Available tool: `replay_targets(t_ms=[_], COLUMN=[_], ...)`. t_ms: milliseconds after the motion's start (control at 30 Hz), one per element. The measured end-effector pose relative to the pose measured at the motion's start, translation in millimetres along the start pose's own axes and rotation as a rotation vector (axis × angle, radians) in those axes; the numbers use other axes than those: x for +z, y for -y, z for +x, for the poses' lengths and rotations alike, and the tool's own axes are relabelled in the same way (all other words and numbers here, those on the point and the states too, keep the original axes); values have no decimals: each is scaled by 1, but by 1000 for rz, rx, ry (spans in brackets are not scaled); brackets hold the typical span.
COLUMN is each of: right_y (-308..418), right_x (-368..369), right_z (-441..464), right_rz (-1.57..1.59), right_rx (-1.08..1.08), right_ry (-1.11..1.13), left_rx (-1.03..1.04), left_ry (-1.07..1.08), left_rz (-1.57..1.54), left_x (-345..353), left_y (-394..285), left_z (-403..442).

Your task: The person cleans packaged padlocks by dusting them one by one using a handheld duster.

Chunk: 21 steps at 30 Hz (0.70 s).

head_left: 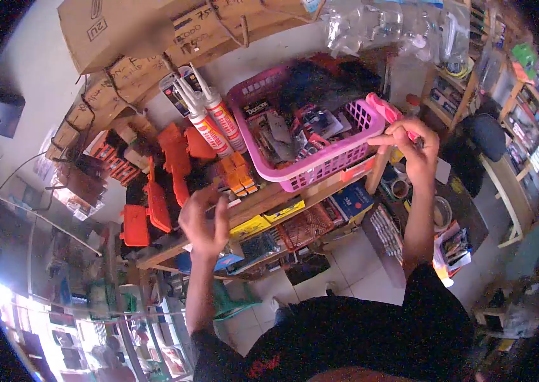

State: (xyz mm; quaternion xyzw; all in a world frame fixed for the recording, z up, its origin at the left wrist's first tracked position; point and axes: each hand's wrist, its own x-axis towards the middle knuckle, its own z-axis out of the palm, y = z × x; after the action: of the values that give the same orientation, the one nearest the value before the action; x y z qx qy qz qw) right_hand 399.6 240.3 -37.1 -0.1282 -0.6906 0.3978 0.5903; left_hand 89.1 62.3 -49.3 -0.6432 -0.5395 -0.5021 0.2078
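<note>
My left hand is raised in front of the shelf top, fingers loosely bent and apart, with nothing visible in it. Close by it are several orange plastic cases and a stack of small orange-yellow boxes. My right hand is at the right end of a pink plastic basket, its fingers partly bent and spread toward the rim. Whether they touch the rim I cannot tell. A bright pink item lies behind those fingers, partly hidden. Packaged goods and dark material fill the basket.
White sealant tubes stand left of the basket. Cardboard boxes are stacked behind. Below are a shelf with yellow boxes and a brown basket. A low table with goods stands at right, and a green stool below.
</note>
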Motion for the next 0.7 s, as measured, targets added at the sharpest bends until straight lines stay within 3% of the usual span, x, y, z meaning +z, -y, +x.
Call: replay_targets(t_ms=[100,133,333,400,433,500,533,633,700], right_y=[-10,-18,-52,-54,-53,-63,-66,-65,-53], right_x=[1,1,-3,-2,-3,-6,-13,-29,-36], right_z=[-2,-2,-1,-4,-5,-4,-5,-3,0], right_rz=[-50,-54,-90,-79,-44,-59,-116,-242,-300], right_rx=[3,28,158,165,193,191,232,297,356], right_ry=[39,35,68,-10,-53,-170,-126,-2,73], left_rx=[83,-1,70,147,38,124,167,-37,-2], left_ry=[140,200,336,362,528,479,454,580,532], left_rz=[89,91,209,353,305,350,370,440,368], left_x=[27,36,87,103,110,124,127,107,111], left_y=[9,8,21,34,47,60,60,24,27], left_z=[20,28,69,74,76,75,74,71,57])
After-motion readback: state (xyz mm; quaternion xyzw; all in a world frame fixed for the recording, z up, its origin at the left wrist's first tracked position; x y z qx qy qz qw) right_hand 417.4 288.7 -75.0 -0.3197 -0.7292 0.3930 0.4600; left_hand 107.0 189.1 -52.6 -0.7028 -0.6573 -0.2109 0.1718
